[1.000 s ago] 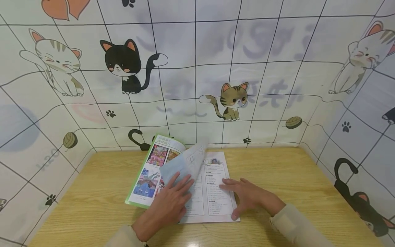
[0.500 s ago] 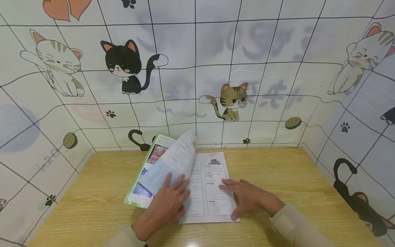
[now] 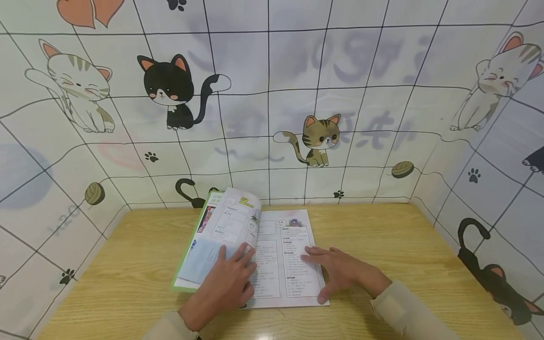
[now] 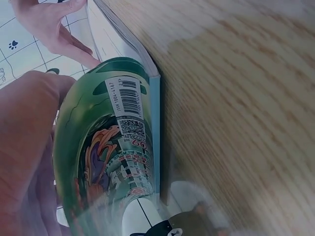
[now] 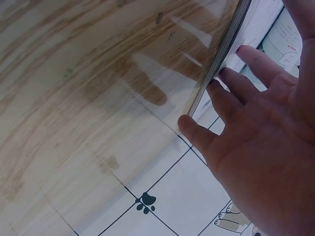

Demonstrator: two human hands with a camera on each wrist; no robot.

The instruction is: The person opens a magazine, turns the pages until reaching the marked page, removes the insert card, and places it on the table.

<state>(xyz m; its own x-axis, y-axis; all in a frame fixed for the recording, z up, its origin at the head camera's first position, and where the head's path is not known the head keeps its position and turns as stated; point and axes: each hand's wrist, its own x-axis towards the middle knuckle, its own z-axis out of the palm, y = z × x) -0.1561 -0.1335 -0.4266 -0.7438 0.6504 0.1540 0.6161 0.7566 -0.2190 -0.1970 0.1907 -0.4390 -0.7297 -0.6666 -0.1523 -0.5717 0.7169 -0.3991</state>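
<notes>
An open magazine (image 3: 293, 271) lies on the wooden table, its right page printed with boxed text. My left hand (image 3: 227, 281) rests on the turned left page (image 3: 233, 219), fingers spread and pointing away from me; that page curves up near the spine and overlaps a green-edged page (image 3: 180, 283). In the left wrist view, the green back cover (image 4: 74, 123) with a barcode bows up beside the left hand (image 4: 24, 152). My right hand (image 3: 342, 269) touches the right page and its outer edge, fingers spread. The right wrist view has those fingertips along the magazine's edge (image 5: 211, 76).
The wooden table (image 3: 382, 231) has glossy reflections and extends to both sides of the magazine. Behind and beside it stand white walls (image 3: 255, 108) with black grid lines and cartoon cats, close to the magazine's top edge.
The lifted page has swung over to the left and now lies mostly over the picture page. My left hand has shifted slightly left with it; the right hand has hardly moved.
</notes>
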